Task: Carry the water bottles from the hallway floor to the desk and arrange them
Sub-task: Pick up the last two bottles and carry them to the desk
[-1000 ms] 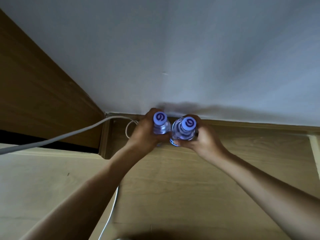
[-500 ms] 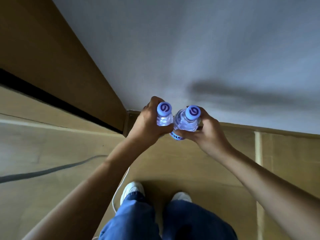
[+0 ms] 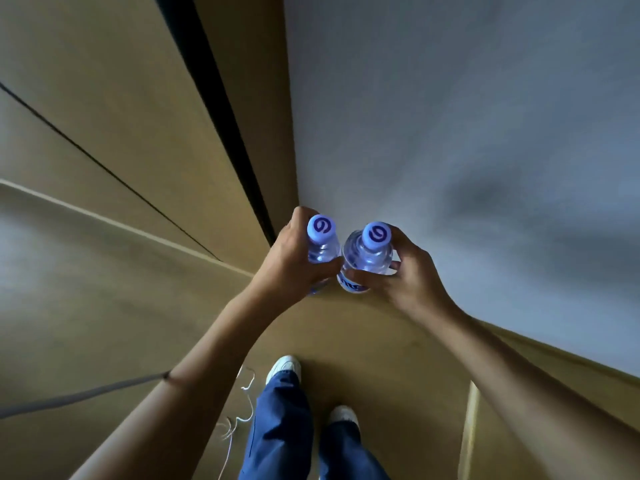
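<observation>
While half a second ago the wooden panel filled only the upper left corner, the view has swung so that the panel (image 3: 145,109) and its dark gap now run steeply down the left half, and the pale wall (image 3: 467,116) takes the right; the blue-trousered legs (image 3: 277,424) and white shoes (image 3: 284,366) show more fully on the wooden floor (image 3: 391,372), one foot ahead of the other. Both bottles are carried upright at the same spot in front of the body, off the floor, close together and seemingly touching at the shoulders. The left hand (image 3: 291,263) has its fingers wrapped round the left bottle (image 3: 322,242), the right hand (image 3: 407,275) grips the right bottle (image 3: 369,254) with thumb in front and fingers curled behind, as before. Each has a blue cap with a dark swirl. Most of the left bottle's body is hidden behind the palm, and only a scrap of the right one's label shows, its lettering unreadable. A grey cable (image 3: 79,396) passes behind the left forearm, and a thin white cord (image 3: 242,403) lies tangled on the floor beside the legs, its lower run cut off by the frame edge
</observation>
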Motion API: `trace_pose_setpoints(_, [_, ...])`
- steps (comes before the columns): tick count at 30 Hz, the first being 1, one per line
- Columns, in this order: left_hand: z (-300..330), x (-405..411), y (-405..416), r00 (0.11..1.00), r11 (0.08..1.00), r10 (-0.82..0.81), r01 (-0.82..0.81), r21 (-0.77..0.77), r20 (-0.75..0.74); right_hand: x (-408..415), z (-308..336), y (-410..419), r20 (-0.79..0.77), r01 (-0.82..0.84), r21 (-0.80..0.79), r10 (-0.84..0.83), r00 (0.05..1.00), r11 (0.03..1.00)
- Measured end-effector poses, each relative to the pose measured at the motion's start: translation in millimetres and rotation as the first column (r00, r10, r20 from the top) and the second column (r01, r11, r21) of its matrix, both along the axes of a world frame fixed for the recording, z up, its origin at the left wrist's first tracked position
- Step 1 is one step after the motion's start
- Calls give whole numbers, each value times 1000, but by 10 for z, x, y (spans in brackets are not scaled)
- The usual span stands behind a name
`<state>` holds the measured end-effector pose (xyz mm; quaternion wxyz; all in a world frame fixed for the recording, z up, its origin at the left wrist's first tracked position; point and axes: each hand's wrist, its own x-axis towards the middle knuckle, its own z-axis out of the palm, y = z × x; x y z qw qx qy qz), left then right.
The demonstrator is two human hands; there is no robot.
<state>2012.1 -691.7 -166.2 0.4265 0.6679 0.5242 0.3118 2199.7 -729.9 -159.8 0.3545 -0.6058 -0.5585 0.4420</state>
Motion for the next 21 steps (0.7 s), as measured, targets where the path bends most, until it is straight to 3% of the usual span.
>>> trace_pose_setpoints(11, [1422, -915, -725, 945, 945, 307, -317, 83, 111, -797, 1576, -108, 7, -342, 144, 345, 939, 928])
trace_pose_setpoints(16, [1870, -1518, -1027, 857, 847, 502, -515, 132, 119, -1475, 1948, -52, -59, -486, 126, 495, 867, 865])
trace_pose_setpoints(21, [2356, -2320, -1294, 742, 728, 661, -670, 145, 113, -2447, 2287, 49, -15, -594, 199, 608, 794, 780])
